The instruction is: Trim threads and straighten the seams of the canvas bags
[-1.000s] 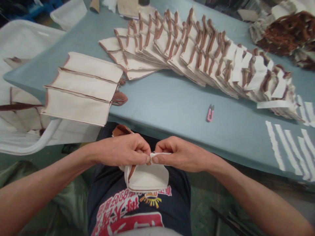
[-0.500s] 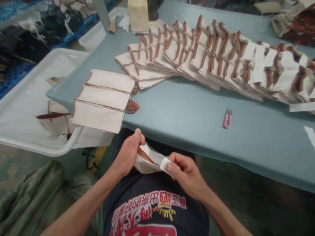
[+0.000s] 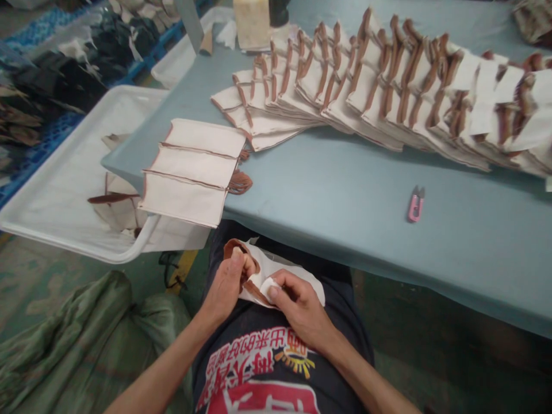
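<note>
Over my lap lies a cream fabric piece (image 3: 308,280) with a brown inner side showing at its opening. My left hand (image 3: 228,282) is closed on its brown edge, fingers partly tucked into the fold. Pinched between the thumb and fingers of my right hand (image 3: 297,302) is a small white wad (image 3: 269,287), touching the piece beside a brown strip. The wad's exact kind cannot be made out. Just beyond my hands, at the table edge, lies a flat stack of cream panels (image 3: 185,195) with brown seams and brown ends sticking out.
A long row of overlapping cream-and-brown pieces (image 3: 345,86) spans the blue-grey table (image 3: 336,213). Pink thread snips (image 3: 416,204) lie at right. A white bin (image 3: 52,213) with similar pieces stands left, above a green sack (image 3: 95,345). A pale block (image 3: 252,23) stands behind.
The cream piece has been turned and spread so its brown opening shows at my left hand. My right hand has moved left with the white wad, closer to my left hand.
</note>
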A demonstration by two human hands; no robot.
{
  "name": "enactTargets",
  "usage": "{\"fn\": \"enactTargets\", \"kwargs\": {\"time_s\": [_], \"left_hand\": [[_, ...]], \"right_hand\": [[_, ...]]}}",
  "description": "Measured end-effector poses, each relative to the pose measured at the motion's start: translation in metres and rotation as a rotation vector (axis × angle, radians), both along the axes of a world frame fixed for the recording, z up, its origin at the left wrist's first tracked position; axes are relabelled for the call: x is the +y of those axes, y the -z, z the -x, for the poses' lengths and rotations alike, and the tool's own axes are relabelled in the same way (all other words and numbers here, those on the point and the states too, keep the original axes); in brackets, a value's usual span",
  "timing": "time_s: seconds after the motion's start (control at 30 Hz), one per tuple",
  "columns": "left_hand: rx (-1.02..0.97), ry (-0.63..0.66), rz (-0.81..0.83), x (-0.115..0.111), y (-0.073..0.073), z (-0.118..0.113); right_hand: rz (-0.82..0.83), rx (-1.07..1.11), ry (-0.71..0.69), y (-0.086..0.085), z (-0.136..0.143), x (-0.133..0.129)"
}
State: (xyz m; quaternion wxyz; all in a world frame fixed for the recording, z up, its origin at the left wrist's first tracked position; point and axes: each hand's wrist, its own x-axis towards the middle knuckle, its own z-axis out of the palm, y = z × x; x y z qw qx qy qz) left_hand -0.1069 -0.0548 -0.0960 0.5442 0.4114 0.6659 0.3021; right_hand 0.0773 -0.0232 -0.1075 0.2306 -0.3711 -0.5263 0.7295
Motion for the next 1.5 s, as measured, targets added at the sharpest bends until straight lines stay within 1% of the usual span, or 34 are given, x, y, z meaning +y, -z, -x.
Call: {"fn": "enactTargets", "kwargs": {"time_s": [0.03,0.1,0.17,0.23,0.33,0.4,0.5,0.6,0.73,0.83,0.9,0.97,1.03,1.13,1.23,1.3,1.37,1.43,1.5], "left_hand": [[-0.011,0.003,0.012,-0.008,0.002,0.003],[-0.037,0.003,0.021,-0.023,0.003,0.010],[-0.069,0.052,0.039,-0.036,-0.004,0.019],[-0.080,0.131,0.059,-0.045,-0.015,0.029],[0.047,0.259,0.068,-0.053,-0.029,0.038],[0.135,0.288,0.033,-0.053,-0.032,0.037],[0.121,0.251,-0.026,-0.045,-0.029,0.029],[0.084,0.214,-0.083,-0.026,-0.029,0.020],[0.020,0.134,-0.205,0.004,-0.039,0.010],[-0.079,0.100,-0.266,0.019,-0.047,0.004],[-0.145,0.089,-0.283,0.026,-0.051,0.000],[-0.189,0.068,-0.292,0.030,-0.052,-0.003],[-0.214,0.040,-0.303,0.031,-0.052,-0.006],[-0.250,0.010,-0.283,0.031,-0.050,-0.010],[-0.293,0.003,-0.244,0.031,-0.051,-0.013],[-0.293,-0.008,-0.231,0.032,-0.053,-0.013],[-0.292,-0.016,-0.219,0.035,-0.055,-0.014],[-0.309,-0.016,-0.224,0.036,-0.057,-0.015],[-0.315,-0.013,-0.237,0.037,-0.058,-0.016]], "right_hand": [[0.062,0.004,-0.014,0.004,-0.001,-0.001],[0.132,0.013,-0.042,0.008,-0.004,-0.002],[0.190,0.022,-0.059,0.009,-0.005,-0.001],[0.229,0.024,-0.067,0.008,-0.004,0.001],[0.251,0.018,-0.069,0.007,-0.001,0.002],[0.239,0.010,-0.058,0.007,0.001,0.002],[0.182,-0.009,-0.014,0.004,0.000,0.005],[0.090,-0.041,0.033,-0.009,-0.005,0.016],[-0.102,-0.080,0.012,-0.042,-0.014,0.036],[-0.222,-0.123,0.004,-0.067,-0.017,0.043],[-0.304,-0.154,0.000,-0.080,-0.016,0.045],[-0.367,-0.177,-0.005,-0.088,-0.014,0.046],[-0.379,-0.203,0.010,-0.090,-0.013,0.046],[-0.316,-0.221,0.035,-0.085,-0.013,0.048],[-0.240,-0.179,0.025,-0.081,-0.014,0.050],[-0.217,-0.148,0.010,-0.083,-0.015,0.049],[-0.242,-0.142,-0.028,-0.087,-0.015,0.048],[-0.311,-0.170,-0.066,-0.091,-0.014,0.046],[-0.384,-0.223,-0.053,-0.092,-0.011,0.046]]}}
